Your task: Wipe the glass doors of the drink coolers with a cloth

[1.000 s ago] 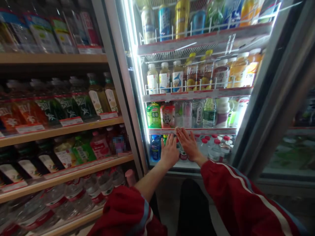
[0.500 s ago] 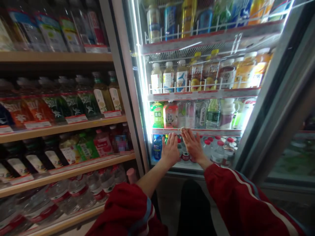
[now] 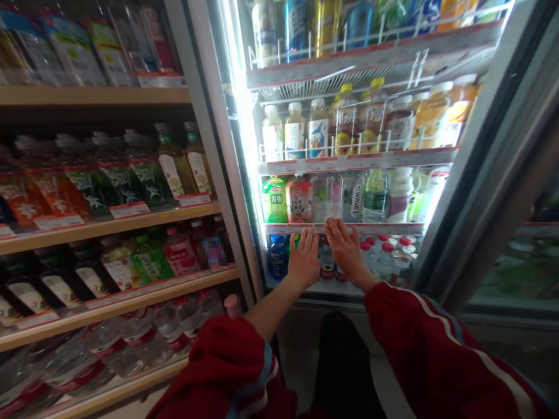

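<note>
In the head view, my left hand (image 3: 304, 260) is raised in front of the lit drink cooler, palm away from me and fingers spread. Its fingertips are at the price strip (image 3: 384, 228) of the lower shelf. Beside it, my right hand (image 3: 346, 247) reaches to the same strip with its fingers stretched out. A small pale patch shows at its fingertips, too small to name. Just above the hands stand a green-labelled bottle (image 3: 275, 199), a red-labelled bottle (image 3: 299, 199) and a clear bottle (image 3: 334, 195). Behind the hands, red-capped bottles (image 3: 327, 260) are partly covered.
Wire-fronted cooler shelves above hold bottles with yellow caps (image 3: 374, 110) and cans (image 3: 295, 29). To the left, a wooden shelf unit (image 3: 131, 226) carries several rows of drinks. The cooler's frame (image 3: 474, 233) rises at the right. My knee (image 3: 343, 361) is below.
The view has shifted slightly, so the cooler shelves sit higher and further left. Both hands remain at the price strip, a little further right along it.
</note>
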`<state>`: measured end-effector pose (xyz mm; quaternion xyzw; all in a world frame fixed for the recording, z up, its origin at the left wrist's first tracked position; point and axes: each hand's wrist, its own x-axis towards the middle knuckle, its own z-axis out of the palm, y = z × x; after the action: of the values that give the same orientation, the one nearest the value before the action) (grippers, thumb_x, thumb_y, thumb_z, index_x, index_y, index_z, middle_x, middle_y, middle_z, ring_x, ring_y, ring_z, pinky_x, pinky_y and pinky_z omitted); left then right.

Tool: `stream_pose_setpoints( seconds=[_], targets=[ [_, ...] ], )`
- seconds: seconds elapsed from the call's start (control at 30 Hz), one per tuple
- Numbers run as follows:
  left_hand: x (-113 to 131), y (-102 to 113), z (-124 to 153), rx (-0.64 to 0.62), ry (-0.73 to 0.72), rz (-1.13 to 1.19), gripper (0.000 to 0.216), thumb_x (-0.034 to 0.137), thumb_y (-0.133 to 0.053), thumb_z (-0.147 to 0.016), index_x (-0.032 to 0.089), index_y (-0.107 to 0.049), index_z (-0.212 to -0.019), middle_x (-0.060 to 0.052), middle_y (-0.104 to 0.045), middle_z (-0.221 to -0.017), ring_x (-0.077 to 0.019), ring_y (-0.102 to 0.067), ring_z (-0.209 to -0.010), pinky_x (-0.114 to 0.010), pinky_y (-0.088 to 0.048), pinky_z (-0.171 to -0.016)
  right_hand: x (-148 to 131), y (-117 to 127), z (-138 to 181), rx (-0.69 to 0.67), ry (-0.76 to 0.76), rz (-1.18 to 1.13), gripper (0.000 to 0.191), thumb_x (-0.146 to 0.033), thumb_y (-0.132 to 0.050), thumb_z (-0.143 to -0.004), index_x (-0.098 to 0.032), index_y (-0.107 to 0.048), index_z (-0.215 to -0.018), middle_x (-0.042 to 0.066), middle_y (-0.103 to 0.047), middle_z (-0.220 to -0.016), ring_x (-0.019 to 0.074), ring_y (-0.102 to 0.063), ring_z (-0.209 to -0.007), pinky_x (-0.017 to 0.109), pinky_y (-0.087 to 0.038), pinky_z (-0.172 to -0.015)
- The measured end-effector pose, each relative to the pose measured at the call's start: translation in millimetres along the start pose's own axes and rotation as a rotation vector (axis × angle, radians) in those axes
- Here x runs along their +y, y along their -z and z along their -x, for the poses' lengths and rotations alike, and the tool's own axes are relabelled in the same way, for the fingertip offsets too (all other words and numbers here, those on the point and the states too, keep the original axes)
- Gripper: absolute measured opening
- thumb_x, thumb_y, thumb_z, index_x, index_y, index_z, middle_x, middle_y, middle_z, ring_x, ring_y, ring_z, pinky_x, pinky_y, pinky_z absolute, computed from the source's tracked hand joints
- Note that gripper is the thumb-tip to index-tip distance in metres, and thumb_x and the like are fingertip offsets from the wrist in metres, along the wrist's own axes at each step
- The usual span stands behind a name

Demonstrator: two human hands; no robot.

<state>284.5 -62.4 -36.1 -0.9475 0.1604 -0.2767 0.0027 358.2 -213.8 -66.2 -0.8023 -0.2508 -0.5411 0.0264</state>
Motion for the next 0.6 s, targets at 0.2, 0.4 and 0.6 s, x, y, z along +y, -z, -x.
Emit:
stream_pose_setpoints(
  seconds=[0.2,0.4,0.6],
  targets=[
    [5,-4,-9,0.030,-0.037,-0.008,0.064,0.018,-0.043,-0.082,0.007,-0.029,-0.143,-0.015,-0.020,-0.155,-0.0261,-0.016,-0.144,-0.056,-0.016,-0.115,12,4,-10,0.066,-0.065,0.039,0.052,-0.012,-0.037,-0.090,-0.014,-0.039,-0.142,0.012,-0.046,-0.144,0.0226,-0.025,-0.142,0.051,-0.004,-0.116],
    [12,-4,-14,0.030,-0.042,-0.016,0.062,0.018,-0.042,-0.083,0.008,-0.030,-0.144,-0.014,-0.019,-0.155,-0.0261,-0.015,-0.144,-0.058,-0.015,-0.114,13,2,-4,0.033,-0.021,0.001,0.054,-0.011,-0.039,-0.088,-0.015,-0.038,-0.142,0.012,-0.043,-0.145,0.0228,-0.020,-0.143,0.052,-0.008,-0.116],
    [8,2,-13,0.024,-0.025,-0.015,0.062,0.017,-0.042,-0.082,0.006,-0.031,-0.143,-0.015,-0.020,-0.155,-0.0258,-0.015,-0.144,-0.057,-0.017,-0.114,9,4,0,-0.033,0.030,-0.030,0.058,-0.008,-0.039,-0.087,-0.018,-0.035,-0.144,0.010,-0.042,-0.147,0.0219,-0.021,-0.143,0.053,-0.008,-0.116]
  ],
)
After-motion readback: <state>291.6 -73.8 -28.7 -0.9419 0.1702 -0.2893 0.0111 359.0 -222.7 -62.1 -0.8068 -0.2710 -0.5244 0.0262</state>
